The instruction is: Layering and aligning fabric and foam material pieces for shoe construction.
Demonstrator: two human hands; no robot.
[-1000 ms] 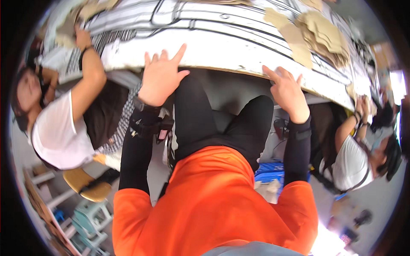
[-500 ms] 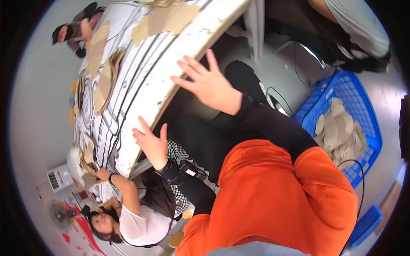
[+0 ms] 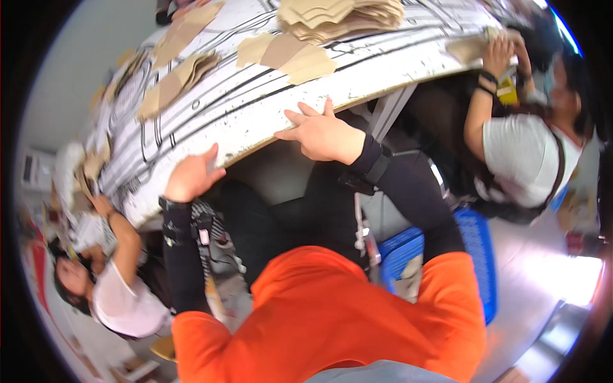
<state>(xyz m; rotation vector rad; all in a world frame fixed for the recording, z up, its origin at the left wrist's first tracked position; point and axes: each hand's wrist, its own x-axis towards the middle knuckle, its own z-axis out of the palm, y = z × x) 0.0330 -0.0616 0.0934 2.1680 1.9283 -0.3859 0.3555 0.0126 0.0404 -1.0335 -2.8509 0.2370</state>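
My left hand [image 3: 191, 177] is at the near edge of a long white table [image 3: 211, 131] with black line patterns, its thumb apart from the fingers. Further right along that edge, my right hand [image 3: 324, 135] has its fingers spread over the rim. Neither hand holds anything. Beyond the right hand lies a flat beige and brown piece of sheet material [image 3: 287, 56] with a zigzag outline. Behind it sits a thick stack of similar beige pieces [image 3: 341, 18]. To the left lies another small pile of beige and brown pieces [image 3: 175, 86].
A co-worker [image 3: 527, 143] at the right has both hands by the table end. Another person [image 3: 121, 290] sits at the left, an arm on the table. A blue plastic basket [image 3: 477, 255] with beige scraps [image 3: 410, 279] stands beside my right arm. A table leg [image 3: 393, 112] shows past my right hand.
My view has turned right, bringing the thick stack and the co-worker at the right into sight. Both hands have come down to the table edge and remain without anything in them.
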